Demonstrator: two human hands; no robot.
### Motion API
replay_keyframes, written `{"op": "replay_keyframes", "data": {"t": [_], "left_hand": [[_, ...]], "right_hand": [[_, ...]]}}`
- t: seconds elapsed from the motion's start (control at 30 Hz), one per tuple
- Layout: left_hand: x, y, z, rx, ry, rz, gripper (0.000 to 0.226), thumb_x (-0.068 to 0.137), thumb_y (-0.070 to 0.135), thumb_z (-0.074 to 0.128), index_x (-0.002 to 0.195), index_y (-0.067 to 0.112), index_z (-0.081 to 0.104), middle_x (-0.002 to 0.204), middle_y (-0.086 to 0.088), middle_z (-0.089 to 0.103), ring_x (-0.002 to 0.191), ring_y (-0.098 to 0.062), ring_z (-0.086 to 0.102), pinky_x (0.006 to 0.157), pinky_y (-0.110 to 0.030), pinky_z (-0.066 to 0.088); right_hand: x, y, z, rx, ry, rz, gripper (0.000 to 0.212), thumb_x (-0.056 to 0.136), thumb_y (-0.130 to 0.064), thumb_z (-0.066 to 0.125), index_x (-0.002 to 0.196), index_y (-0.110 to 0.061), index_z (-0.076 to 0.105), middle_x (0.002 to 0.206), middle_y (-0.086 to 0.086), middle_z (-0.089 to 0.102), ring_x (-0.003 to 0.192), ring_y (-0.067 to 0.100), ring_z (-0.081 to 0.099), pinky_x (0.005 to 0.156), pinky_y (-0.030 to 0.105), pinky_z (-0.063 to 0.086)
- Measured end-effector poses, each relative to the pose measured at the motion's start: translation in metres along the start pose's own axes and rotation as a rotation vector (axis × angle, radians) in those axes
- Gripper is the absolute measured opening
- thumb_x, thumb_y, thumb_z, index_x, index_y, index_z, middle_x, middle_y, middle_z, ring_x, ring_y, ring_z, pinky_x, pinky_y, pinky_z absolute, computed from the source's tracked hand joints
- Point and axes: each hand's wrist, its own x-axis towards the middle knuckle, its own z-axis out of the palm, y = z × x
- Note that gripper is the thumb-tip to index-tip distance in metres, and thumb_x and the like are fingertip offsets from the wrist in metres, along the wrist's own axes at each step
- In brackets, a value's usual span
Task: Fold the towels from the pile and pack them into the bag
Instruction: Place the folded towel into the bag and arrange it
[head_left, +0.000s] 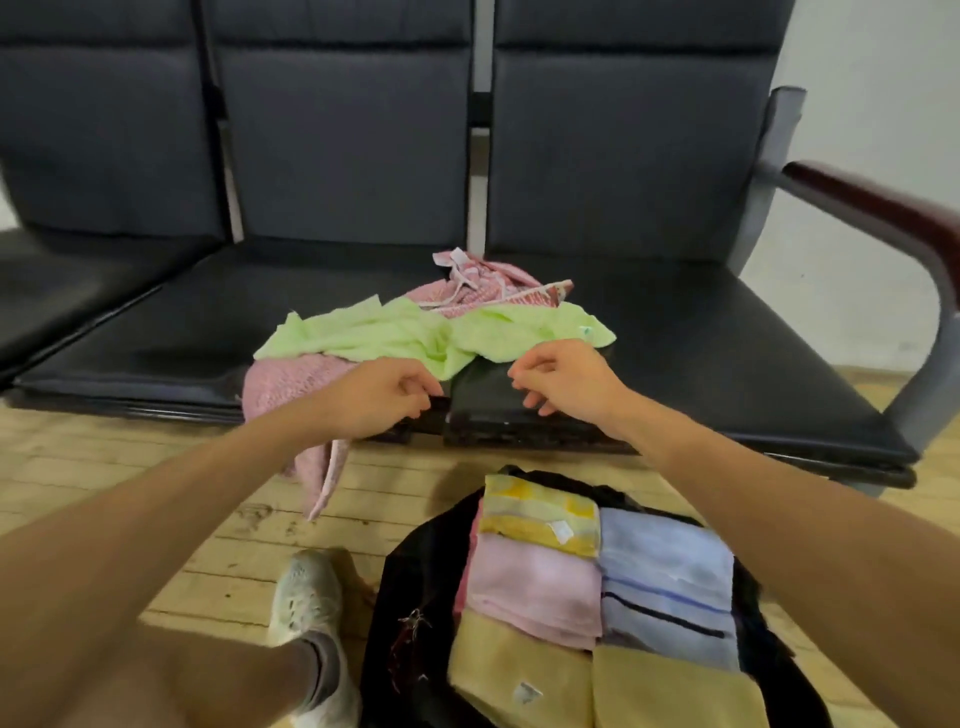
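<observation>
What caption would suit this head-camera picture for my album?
Left hand and right hand reach to the green towel on the pile on the bench; folded towels lie in the black bag.

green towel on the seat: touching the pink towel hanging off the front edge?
Touching. Head view: the green towel drapes over the top of the pink towel, no gap.

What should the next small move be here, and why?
Probably lift the green towel by its near edge and spread it for folding. The left hand and right hand are both at that edge, grip unclear. The towel lies crumpled on top of the pink towels, and the bag holds folded ones.
</observation>
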Motion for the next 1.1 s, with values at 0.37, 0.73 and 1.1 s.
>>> {"op": "replay_keyframes", "data": {"t": [0.37, 0.73, 1.1], "left_hand": [[0.019, 0.007, -0.026, -0.696, 0.387, -0.080, 0.023, 0.090, 0.000, 0.053, 0.106, 0.012, 0.065, 0.089, -0.007, 0.071, 0.080, -0.015, 0.068, 0.082, -0.035, 0.053], [0.038, 0.016, -0.028, -0.607, 0.490, -0.161, 0.021, 0.089, 0.002, 0.054, 0.104, 0.013, 0.064, 0.099, -0.008, 0.069, 0.082, -0.015, 0.065, 0.080, -0.030, 0.051], [0.063, 0.059, 0.008, -0.421, 0.541, -0.032, 0.022, 0.093, 0.009, 0.050, 0.099, 0.023, 0.065, 0.100, 0.001, 0.063, 0.093, -0.013, 0.061, 0.070, -0.020, 0.046]], "right_hand": [[0.088, -0.028, 0.091, -0.449, 0.015, -0.195, 0.073, 0.089, -0.035, 0.069, 0.148, -0.014, 0.032, 0.143, 0.006, 0.050, 0.130, 0.026, 0.048, 0.101, 0.038, 0.041], [0.109, -0.027, 0.068, -0.524, 0.127, -0.205, 0.032, 0.094, -0.014, 0.052, 0.062, -0.013, 0.053, 0.067, 0.003, 0.055, 0.069, 0.022, 0.054, 0.059, 0.031, 0.038], [0.064, -0.004, -0.050, -0.193, 0.551, -0.394, 0.010, 0.095, -0.018, 0.058, 0.096, -0.013, 0.067, 0.091, 0.000, 0.064, 0.083, 0.012, 0.059, 0.075, 0.024, 0.048]]}}
